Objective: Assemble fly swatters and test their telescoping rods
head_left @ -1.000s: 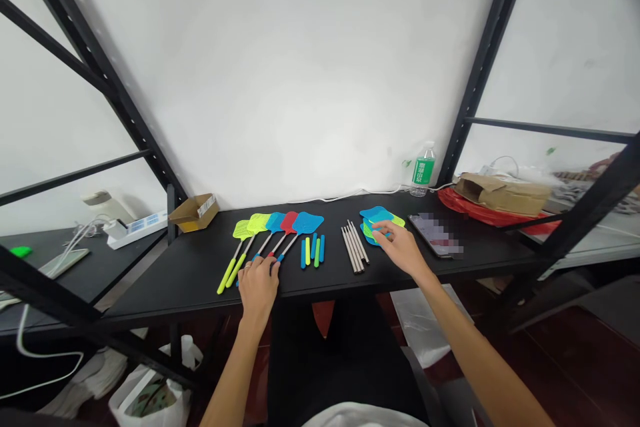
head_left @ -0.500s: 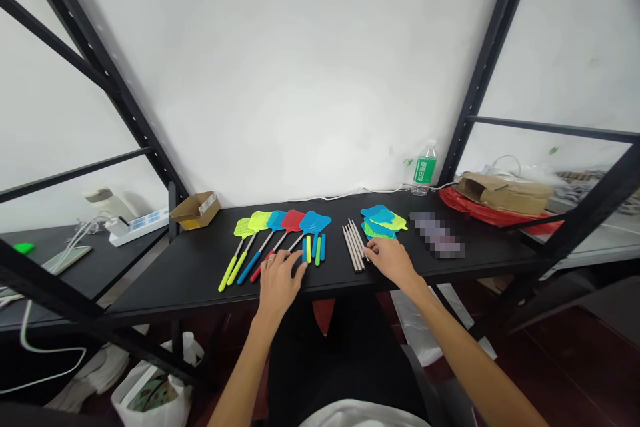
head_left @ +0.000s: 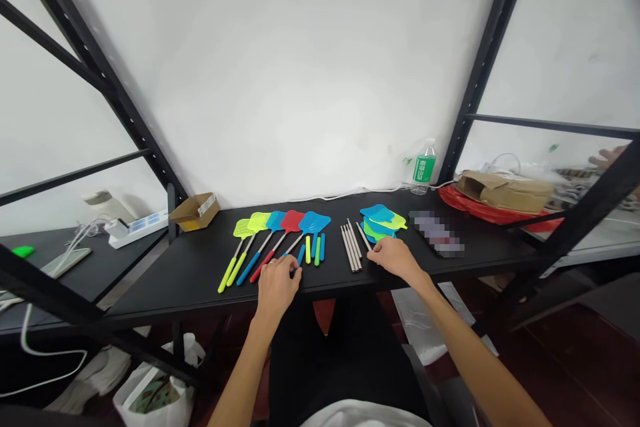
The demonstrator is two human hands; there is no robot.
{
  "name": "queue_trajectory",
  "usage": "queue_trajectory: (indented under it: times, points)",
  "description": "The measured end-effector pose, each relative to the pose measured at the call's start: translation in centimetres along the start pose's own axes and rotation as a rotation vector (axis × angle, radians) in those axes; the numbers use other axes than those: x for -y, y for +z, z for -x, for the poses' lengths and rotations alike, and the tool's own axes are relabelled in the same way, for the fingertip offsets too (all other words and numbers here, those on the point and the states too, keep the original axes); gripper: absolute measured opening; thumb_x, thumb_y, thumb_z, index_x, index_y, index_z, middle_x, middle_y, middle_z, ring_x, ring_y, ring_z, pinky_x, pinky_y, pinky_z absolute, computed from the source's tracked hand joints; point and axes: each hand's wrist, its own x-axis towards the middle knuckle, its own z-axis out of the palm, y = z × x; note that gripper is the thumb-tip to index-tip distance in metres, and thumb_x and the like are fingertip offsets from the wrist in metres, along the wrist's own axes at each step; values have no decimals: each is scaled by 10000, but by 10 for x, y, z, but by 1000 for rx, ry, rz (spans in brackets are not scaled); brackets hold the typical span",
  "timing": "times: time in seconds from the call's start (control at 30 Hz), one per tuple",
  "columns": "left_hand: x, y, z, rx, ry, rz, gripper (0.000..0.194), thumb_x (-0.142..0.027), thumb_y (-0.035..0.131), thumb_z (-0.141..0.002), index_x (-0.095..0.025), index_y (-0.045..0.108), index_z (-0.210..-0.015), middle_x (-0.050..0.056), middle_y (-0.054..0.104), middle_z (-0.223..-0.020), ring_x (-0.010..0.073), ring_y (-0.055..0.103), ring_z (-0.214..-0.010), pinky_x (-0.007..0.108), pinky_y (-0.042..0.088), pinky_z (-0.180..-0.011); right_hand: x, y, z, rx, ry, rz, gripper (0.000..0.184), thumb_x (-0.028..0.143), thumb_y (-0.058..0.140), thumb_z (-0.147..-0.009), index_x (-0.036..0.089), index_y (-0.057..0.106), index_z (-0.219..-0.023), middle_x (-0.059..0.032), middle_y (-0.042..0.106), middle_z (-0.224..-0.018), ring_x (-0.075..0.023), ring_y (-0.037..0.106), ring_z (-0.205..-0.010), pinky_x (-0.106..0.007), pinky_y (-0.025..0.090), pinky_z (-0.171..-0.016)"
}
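On the black shelf (head_left: 190,273) lies a row of assembled fly swatters (head_left: 273,233) with yellow, blue and red heads. Beside them are loose coloured handle grips (head_left: 315,248), a bunch of metal rods (head_left: 350,248) and a stack of loose swatter heads (head_left: 383,219). My left hand (head_left: 277,283) rests at the shelf's front edge, its fingertips pinched on the lower end of a tilted blue handle grip (head_left: 301,254). My right hand (head_left: 397,257) is closed by the swatter heads, pinching one metal rod (head_left: 363,235) that lies apart from the bunch.
A phone (head_left: 436,235) lies right of the swatter heads. At the back stand a water bottle (head_left: 424,168) and a small cardboard box (head_left: 194,210). A red bag with a brown carton (head_left: 503,195) sits to the right. Another person's hand (head_left: 607,157) shows at far right.
My left hand moved right from the swatter handles to the loose grips and tilted a blue one. My right hand left the swatter heads and drew one rod aside from the bunch.
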Motion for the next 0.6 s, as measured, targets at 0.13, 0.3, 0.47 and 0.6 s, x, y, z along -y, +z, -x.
queue_trajectory:
  times: [0.13,0.3,0.47,0.6]
  points:
    - [8,-7,-2,-25,-56,32,196,-212,571,-891,-198,661,-1065,22,670,-799,235,647,-854,348,423,-772,-12,-9,-7,108,48,-385,206,278,604,-727,177,660,-556,-15,596,-481,-109,482,-404,-214,275,-415]
    - [11,-21,-4,-44,-102,311,367,-276,523,-929,-182,630,-1267,40,694,-896,207,642,-832,333,483,-780,-6,-20,-6,112,39,-892,207,351,660,-739,151,648,-687,-82,753,-816,-44,433,-385,-180,223,-343]
    - [-13,-30,-1,15,63,515,306,-252,496,-959,-207,716,-1167,78,702,-1042,221,640,-943,373,502,-883,12,-26,5,44,27,-1157,231,381,699,-759,176,618,-829,-90,763,-895,-87,560,-454,-187,311,-360]
    - [-40,-39,6,36,138,601,316,-278,488,-989,-233,714,-1205,86,699,-1061,233,630,-988,382,501,-894,31,-30,20,101,-18,-1249,252,388,706,-787,201,570,-887,-82,768,-929,-127,651,-524,-194,367,-387]
